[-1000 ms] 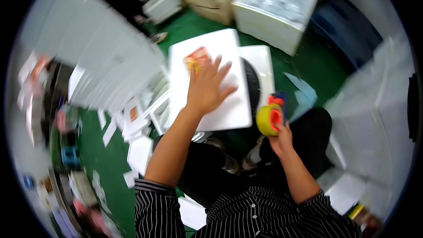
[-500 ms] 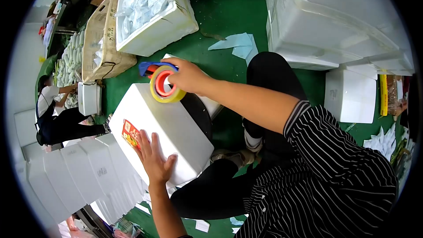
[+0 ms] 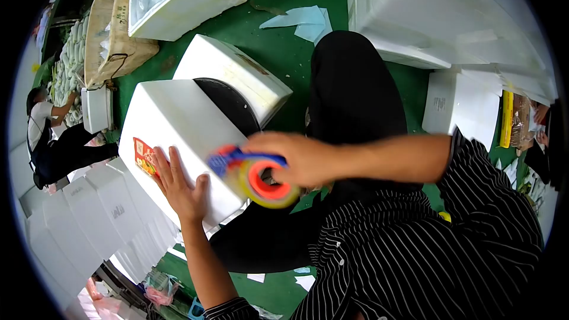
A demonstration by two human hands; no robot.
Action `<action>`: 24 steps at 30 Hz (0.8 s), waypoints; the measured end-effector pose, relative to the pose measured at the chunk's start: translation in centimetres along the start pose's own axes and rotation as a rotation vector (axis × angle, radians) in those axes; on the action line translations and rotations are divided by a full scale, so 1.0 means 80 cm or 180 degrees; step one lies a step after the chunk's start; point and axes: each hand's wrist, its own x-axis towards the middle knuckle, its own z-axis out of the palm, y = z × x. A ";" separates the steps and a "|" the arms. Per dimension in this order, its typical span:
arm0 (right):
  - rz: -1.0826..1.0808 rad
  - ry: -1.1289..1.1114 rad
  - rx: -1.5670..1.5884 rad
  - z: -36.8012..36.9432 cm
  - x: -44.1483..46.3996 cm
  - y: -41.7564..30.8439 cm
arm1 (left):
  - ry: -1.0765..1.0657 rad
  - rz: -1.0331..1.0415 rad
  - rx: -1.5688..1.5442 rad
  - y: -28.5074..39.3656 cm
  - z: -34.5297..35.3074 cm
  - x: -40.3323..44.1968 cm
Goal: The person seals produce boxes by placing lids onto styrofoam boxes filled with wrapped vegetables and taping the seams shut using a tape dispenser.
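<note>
A white foam box (image 3: 184, 112) stands tilted in front of me, with a red label (image 3: 143, 155) on its side. My left hand (image 3: 182, 194) lies against that side with fingers spread, its tips over the label's edge. In my right hand (image 3: 302, 157) is a tape dispenser (image 3: 267, 181) with a blue frame and a yellow roll on an orange-red core, blurred by motion. It is near the box's right edge; whether it touches is unclear. A black round-edged surface (image 3: 228, 98) shows beside the box, next to another white foam box (image 3: 204, 56).
Behind stand a foam box of bagged goods (image 3: 189, 9) and a cream crate (image 3: 115, 38). White foam boxes (image 3: 86, 219) line the left, with more stacked (image 3: 403, 12) at right. A person (image 3: 50, 136) works beside pale vegetables (image 3: 68, 65). Blue paper (image 3: 308, 21) lies on the green floor.
My right hand has swung the tape dispenser down and right across the box, from its upper edge toward its right edge. My left hand stays on the label side. The view has shifted.
</note>
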 end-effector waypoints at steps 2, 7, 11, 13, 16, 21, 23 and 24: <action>0.0307 -0.0164 0.0250 0.006 -0.064 -0.002 | 0.0018 -0.0265 0.0130 0.008 0.005 0.003; 0.0636 -0.0077 0.0488 0.015 -0.153 -0.011 | 0.0761 -0.1267 0.0269 0.048 0.026 0.055; 0.0705 0.0122 0.0520 0.019 -0.178 -0.023 | 0.2158 -0.2440 -0.2179 0.093 0.013 0.168; 0.0873 0.0145 0.0663 0.023 -0.182 -0.039 | 0.2510 -0.2467 -0.1235 0.059 0.007 0.232; 0.0769 0.0380 0.0423 0.019 -0.175 -0.028 | 0.2541 -0.1817 -0.1615 -0.026 0.001 0.271; 0.0464 0.0724 0.0507 0.011 -0.130 -0.015 | 0.0867 0.1181 -0.0097 -0.077 -0.026 0.057; 0.0327 0.0625 0.0557 0.026 -0.121 0.004 | 0.0054 0.1425 0.0180 -0.060 0.005 -0.033; 0.0321 0.0557 0.0581 0.033 -0.119 0.007 | 0.0030 0.1192 0.0112 -0.050 0.004 -0.033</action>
